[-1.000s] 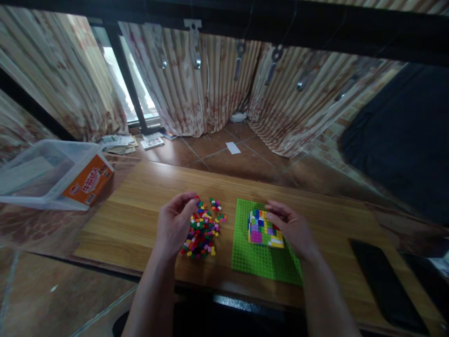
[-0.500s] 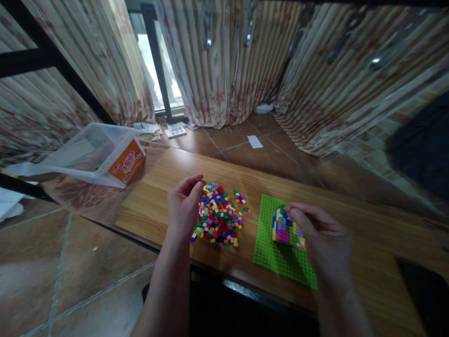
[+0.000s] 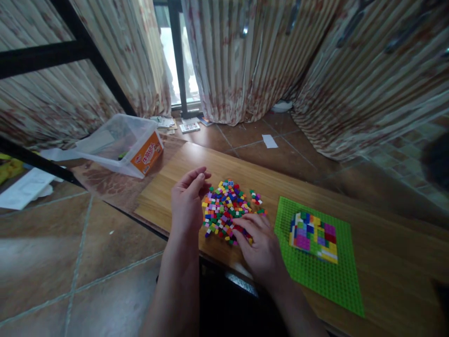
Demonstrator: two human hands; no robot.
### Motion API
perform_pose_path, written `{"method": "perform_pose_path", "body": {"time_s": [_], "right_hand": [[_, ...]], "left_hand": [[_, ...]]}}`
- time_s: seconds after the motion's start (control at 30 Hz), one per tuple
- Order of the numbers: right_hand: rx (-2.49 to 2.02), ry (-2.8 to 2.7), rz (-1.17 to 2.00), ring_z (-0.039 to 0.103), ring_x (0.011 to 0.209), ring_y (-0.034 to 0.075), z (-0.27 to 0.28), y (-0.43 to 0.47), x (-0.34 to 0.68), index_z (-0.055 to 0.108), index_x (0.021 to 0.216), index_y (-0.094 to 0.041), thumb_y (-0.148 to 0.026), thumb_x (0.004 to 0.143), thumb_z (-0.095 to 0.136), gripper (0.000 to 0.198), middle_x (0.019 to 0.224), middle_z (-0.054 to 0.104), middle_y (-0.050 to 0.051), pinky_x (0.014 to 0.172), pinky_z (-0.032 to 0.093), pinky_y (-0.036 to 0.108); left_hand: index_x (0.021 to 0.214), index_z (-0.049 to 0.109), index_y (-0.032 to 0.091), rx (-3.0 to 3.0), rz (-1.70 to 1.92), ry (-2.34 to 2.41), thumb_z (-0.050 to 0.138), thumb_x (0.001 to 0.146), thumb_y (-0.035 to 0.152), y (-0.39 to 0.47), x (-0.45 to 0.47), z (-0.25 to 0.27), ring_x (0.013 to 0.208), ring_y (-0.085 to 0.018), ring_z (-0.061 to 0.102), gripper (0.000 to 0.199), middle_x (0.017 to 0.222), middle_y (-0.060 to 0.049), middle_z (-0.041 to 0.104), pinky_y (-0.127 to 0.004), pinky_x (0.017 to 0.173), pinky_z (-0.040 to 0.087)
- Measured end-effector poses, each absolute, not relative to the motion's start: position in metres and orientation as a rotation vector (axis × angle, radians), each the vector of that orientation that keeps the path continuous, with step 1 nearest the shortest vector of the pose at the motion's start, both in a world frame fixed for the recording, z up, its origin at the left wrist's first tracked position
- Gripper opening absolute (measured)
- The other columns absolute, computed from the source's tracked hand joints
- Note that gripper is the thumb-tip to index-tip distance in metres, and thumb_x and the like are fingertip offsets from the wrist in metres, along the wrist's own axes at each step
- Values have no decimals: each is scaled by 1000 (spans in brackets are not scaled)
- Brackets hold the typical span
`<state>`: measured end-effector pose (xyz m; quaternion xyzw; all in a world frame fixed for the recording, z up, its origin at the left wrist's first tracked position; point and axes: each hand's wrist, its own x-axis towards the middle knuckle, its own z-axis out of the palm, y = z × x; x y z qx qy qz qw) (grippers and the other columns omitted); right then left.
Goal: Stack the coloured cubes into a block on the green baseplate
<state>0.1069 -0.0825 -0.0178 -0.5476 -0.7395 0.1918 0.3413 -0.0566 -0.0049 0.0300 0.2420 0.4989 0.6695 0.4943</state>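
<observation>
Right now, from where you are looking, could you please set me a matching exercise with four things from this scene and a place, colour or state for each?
Things:
1. right hand
2. loose bricks
3. base plate
4. plastic box

Descriptions:
A. see-through, with an orange label
B. green, beneath a block of joined bricks
C. a many-coloured heap on the wooden table
D. fingers lowered at the near side of the heap

Right pairs: 1-D, 2-C, 3-B, 4-A.
</observation>
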Motion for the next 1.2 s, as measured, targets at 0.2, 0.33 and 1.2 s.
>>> {"method": "perform_pose_path", "body": {"time_s": [0.2, 0.33, 1.2], "right_hand": [[-1466, -2057, 373, 54, 106, 27, -25, -68, 86, 74, 108, -22, -25, 93, 62, 20, 112, 64, 10, 93, 48, 43], [-1496, -2073, 305, 54, 102, 27, -30, -62, 83, 76, 102, -25, -23, 91, 64, 16, 109, 64, 9, 90, 49, 43], [-1641, -766, 475, 70, 70, 19, -8, -82, 264, 76, 87, -19, -37, 75, 74, 21, 79, 76, 5, 66, 58, 34]], "left_hand": [[88, 74, 16, 561, 1595, 1145, 80, 63, 26, -6, -60, 30, 60, -6, 57, 28, 83, -2, 71, -21, 62, 46], [87, 74, 15, 550, 1595, 1144, 81, 61, 25, -6, -63, 32, 59, -5, 57, 29, 79, -2, 71, -18, 59, 45], [84, 75, 15, 626, 1443, 1251, 84, 52, 24, -1, -33, 31, 62, -7, 60, 34, 76, -2, 72, -15, 56, 49]]}}
